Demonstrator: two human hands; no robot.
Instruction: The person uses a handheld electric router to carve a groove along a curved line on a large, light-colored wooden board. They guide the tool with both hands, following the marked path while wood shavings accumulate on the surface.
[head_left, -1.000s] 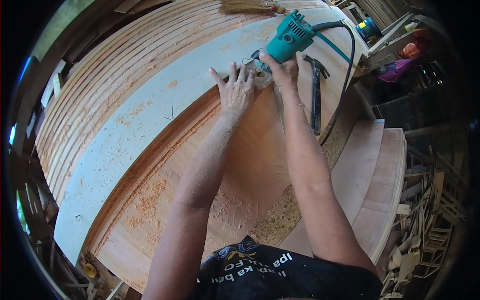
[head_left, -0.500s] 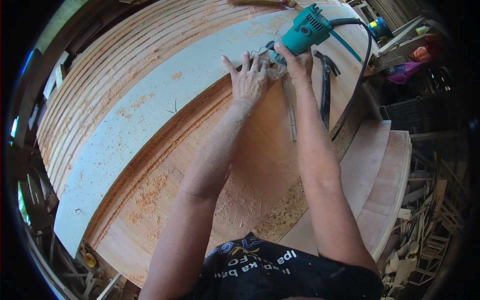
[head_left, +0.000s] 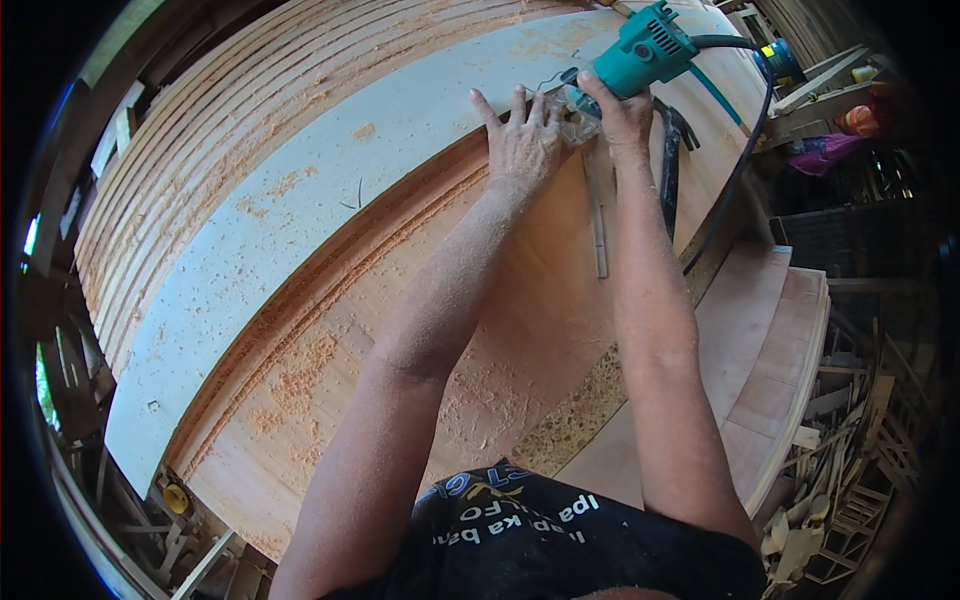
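A teal trim router with a clear base stands at the far end of the curved edge of a white template board. My right hand is wrapped round the lower part of the router's body. Just left of the base, my left hand rests palm down across the template edge, fingers spread; its fingertips lie close to the base, and I cannot tell if they touch it. Below the edge runs a wooden panel strewn with shavings, a groove following the curve.
A hammer and a thin metal strip lie beside my right forearm. The router's black cord loops down on the right. Curved boards are stacked at the right, with scrap wood beyond them. Grooved slats lie behind the template.
The router and both my hands have slid a little rightward along the template edge. My view has also shifted slightly. The right hand's hold on the router is the same.
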